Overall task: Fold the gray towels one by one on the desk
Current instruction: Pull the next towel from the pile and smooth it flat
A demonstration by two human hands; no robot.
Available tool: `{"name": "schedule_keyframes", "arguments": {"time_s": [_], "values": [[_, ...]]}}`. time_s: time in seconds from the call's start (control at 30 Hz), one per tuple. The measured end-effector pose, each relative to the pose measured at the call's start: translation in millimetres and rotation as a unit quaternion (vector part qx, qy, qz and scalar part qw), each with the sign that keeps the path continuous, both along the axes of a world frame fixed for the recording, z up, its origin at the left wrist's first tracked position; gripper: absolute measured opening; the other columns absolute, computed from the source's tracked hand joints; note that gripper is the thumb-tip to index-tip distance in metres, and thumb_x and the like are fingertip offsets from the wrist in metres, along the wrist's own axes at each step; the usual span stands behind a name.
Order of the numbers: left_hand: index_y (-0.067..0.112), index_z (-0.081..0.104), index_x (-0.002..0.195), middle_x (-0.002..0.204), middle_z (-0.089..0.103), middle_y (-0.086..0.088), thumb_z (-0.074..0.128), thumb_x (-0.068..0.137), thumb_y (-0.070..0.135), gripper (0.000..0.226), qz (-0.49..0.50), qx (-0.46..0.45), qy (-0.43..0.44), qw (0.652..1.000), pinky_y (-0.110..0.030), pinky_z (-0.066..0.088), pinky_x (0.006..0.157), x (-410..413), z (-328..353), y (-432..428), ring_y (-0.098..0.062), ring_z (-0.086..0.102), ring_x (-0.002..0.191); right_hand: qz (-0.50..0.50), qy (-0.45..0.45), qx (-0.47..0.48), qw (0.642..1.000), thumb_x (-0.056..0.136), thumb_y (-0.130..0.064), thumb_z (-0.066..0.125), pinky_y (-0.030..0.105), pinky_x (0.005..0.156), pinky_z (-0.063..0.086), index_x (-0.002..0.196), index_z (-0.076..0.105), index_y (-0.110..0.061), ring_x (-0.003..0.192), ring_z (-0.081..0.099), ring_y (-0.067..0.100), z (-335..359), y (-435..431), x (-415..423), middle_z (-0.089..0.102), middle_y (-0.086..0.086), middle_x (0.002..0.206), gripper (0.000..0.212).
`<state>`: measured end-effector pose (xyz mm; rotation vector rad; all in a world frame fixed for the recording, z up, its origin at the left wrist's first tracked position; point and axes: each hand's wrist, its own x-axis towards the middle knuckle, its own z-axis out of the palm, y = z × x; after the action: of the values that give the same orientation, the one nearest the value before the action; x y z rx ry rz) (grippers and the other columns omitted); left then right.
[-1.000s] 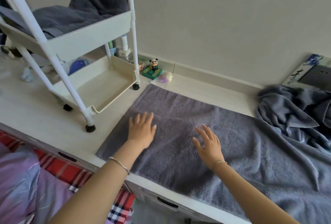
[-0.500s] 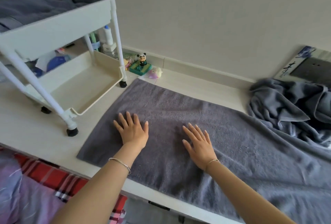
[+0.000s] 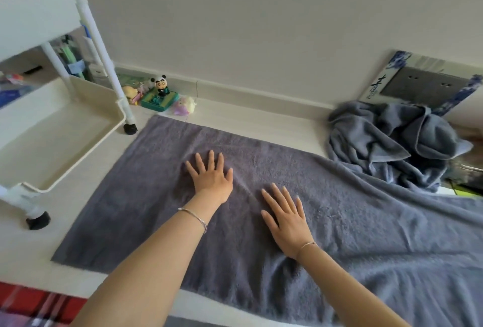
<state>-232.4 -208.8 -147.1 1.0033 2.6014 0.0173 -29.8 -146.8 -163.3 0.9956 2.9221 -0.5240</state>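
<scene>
A large gray towel (image 3: 366, 222) lies spread flat across the pale desk (image 3: 248, 122), its right part running off the frame. My left hand (image 3: 211, 177) presses flat on the towel's middle, fingers spread. My right hand (image 3: 285, 219) lies flat on the towel just to the right and nearer to me, fingers straight. A crumpled heap of gray towels (image 3: 392, 143) sits at the back right, touching the spread towel's far edge.
A white wheeled cart (image 3: 62, 141) stands on the desk at the left, one caster (image 3: 130, 128) close to the towel's far left corner. Small toys, among them a panda figure (image 3: 162, 86), line the wall. A framed board (image 3: 423, 83) leans at the back right.
The view has swung right, so the cart sits further left. Both hands have stayed flat on the towel, the left sliding slightly away from me.
</scene>
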Motion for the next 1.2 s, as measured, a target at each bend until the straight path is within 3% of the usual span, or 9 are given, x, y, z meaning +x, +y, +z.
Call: {"name": "schedule_keyframes", "arguments": {"time_s": [0.1, 0.2, 0.4, 0.53, 0.67, 0.83, 0.97, 1.1, 1.2], "values": [[0.026, -0.005, 0.151, 0.159, -0.009, -0.002, 0.005, 0.099, 0.046, 0.057, -0.056, 0.081, 0.042, 0.994, -0.059, -0.013, 0.11, 43, 0, 9, -0.035, -0.015, 0.144, -0.068, 0.041, 0.016, 0.997, 0.078, -0.072, -0.014, 0.025, 0.111, -0.022, 0.148, 0.017, -0.036, 0.139, -0.016, 0.001, 1, 10, 13, -0.002, -0.016, 0.154, 0.084], [0.036, -0.002, 0.15, 0.16, -0.003, 0.005, -0.014, 0.084, 0.048, 0.068, -0.175, 0.126, 0.002, 0.976, -0.058, -0.017, 0.108, 99, -10, 15, -0.028, -0.012, 0.146, -0.097, 0.043, 0.026, 0.994, 0.087, -0.058, -0.001, 0.024, 0.113, -0.02, 0.148, 0.023, -0.033, 0.142, -0.009, 0.004, 1, 14, 30, 0.004, -0.012, 0.156, 0.07], [0.04, -0.01, 0.147, 0.159, -0.011, 0.009, 0.005, 0.099, 0.045, 0.051, -0.131, 0.092, 0.026, 0.987, -0.062, -0.011, 0.11, 115, -27, 20, -0.028, -0.015, 0.145, -0.132, -0.021, 0.045, 0.99, 0.084, -0.066, -0.006, 0.029, 0.115, -0.017, 0.146, 0.002, -0.044, 0.142, -0.013, 0.004, -9, 31, 109, -0.006, -0.017, 0.154, 0.066], [0.039, -0.007, 0.147, 0.159, -0.005, 0.007, -0.012, 0.088, 0.048, 0.06, -0.124, 0.083, 0.037, 0.988, -0.063, -0.006, 0.11, 114, -27, 21, -0.029, -0.008, 0.146, -0.223, -0.04, 0.057, 0.972, 0.084, -0.062, -0.002, 0.033, 0.118, -0.009, 0.148, 0.011, -0.04, 0.146, -0.002, 0.012, -6, 58, 173, 0.006, -0.01, 0.158, 0.069], [0.033, -0.01, 0.149, 0.159, -0.01, 0.004, 0.007, 0.101, 0.041, 0.052, -0.101, 0.061, 0.03, 0.993, -0.06, -0.002, 0.114, 127, -19, 24, -0.028, -0.01, 0.146, -0.28, 0.018, 0.054, 0.958, 0.089, -0.056, 0.004, 0.032, 0.117, -0.012, 0.149, 0.014, -0.035, 0.146, -0.008, 0.01, 4, 67, 222, 0.002, -0.009, 0.158, 0.064], [0.034, -0.009, 0.149, 0.159, -0.01, 0.005, -0.007, 0.094, 0.051, 0.059, -0.206, 0.142, -0.043, 0.967, -0.049, -0.01, 0.116, 216, 1, 34, -0.02, -0.013, 0.146, -0.341, 0.057, 0.04, 0.937, 0.093, -0.057, 0.008, 0.028, 0.115, -0.016, 0.151, -0.001, -0.031, 0.144, -0.016, 0.007, 3, 58, 263, -0.012, -0.012, 0.157, 0.064], [0.037, -0.006, 0.149, 0.159, -0.009, 0.007, 0.005, 0.1, 0.046, 0.052, -0.239, 0.098, -0.079, 0.963, -0.052, -0.01, 0.115, 276, -1, 52, -0.019, -0.013, 0.146, -0.401, -0.009, -0.001, 0.916, 0.093, -0.058, 0.006, 0.039, 0.118, -0.01, 0.15, -0.009, -0.022, 0.145, -0.015, 0.015, -5, 65, 299, -0.013, -0.001, 0.159, 0.068], [0.034, -0.011, 0.148, 0.158, -0.016, 0.007, -0.022, 0.076, 0.057, 0.077, -0.238, 0.043, -0.021, 0.97, -0.056, -0.011, 0.112, 287, -12, 53, -0.021, -0.015, 0.145, -0.372, -0.063, 0.017, 0.926, 0.079, -0.066, -0.01, 0.038, 0.116, -0.014, 0.15, -0.006, -0.024, 0.146, -0.012, 0.017, -10, 60, 330, -0.012, -0.006, 0.157, 0.083], [0.031, -0.014, 0.148, 0.157, -0.018, 0.008, -0.024, 0.071, 0.057, 0.082, -0.229, 0.04, -0.01, 0.973, -0.057, -0.009, 0.113, 289, -14, 49, -0.02, -0.016, 0.145, -0.377, -0.063, 0.012, 0.924, 0.077, -0.065, -0.012, 0.039, 0.117, -0.013, 0.15, -0.007, -0.024, 0.145, -0.014, 0.015, -10, 51, 354, -0.013, -0.007, 0.156, 0.084]]}}
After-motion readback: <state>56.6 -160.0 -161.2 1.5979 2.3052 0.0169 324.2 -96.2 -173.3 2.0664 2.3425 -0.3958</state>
